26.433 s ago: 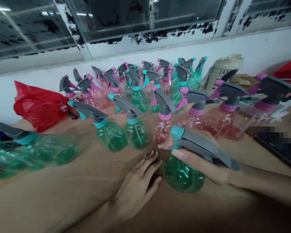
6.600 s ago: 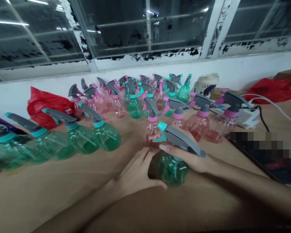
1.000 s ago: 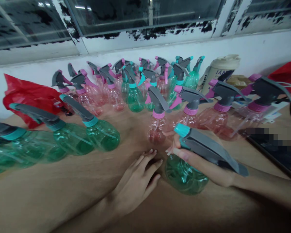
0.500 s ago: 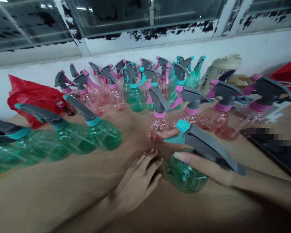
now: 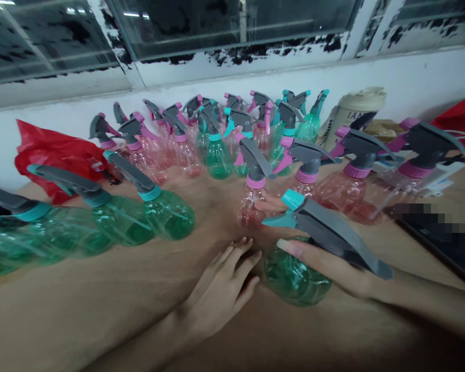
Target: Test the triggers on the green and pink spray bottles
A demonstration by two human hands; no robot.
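Observation:
My right hand (image 5: pixel 333 266) is wrapped round the neck of a green spray bottle (image 5: pixel 296 279), which has a grey trigger head with a turquoise nozzle pointing left. Its thumb lies across the near side, and some fingers show behind the bottle. Flat on the wooden table (image 5: pixel 139 315), just left of that bottle, rests my left hand (image 5: pixel 222 289) with fingers stretched out and nothing in it. Beyond the hands stands a pink spray bottle (image 5: pixel 251 206). Several green spray bottles (image 5: pixel 168 214) form a row at the left, and more pink ones (image 5: pixel 343 188) line the right.
Against the wall, many pink and green spray bottles (image 5: pixel 218 157) stand crowded together. A red plastic bag (image 5: pixel 56 160) lies at the left. Toward the back right are a lidded cup (image 5: pixel 352 116) and another red bag (image 5: pixel 459 119). A dark flat device (image 5: pixel 442 248) lies at the right edge.
Almost nothing differs. The view has shifted very slightly, while both hands and the held green spray bottle keep their places.

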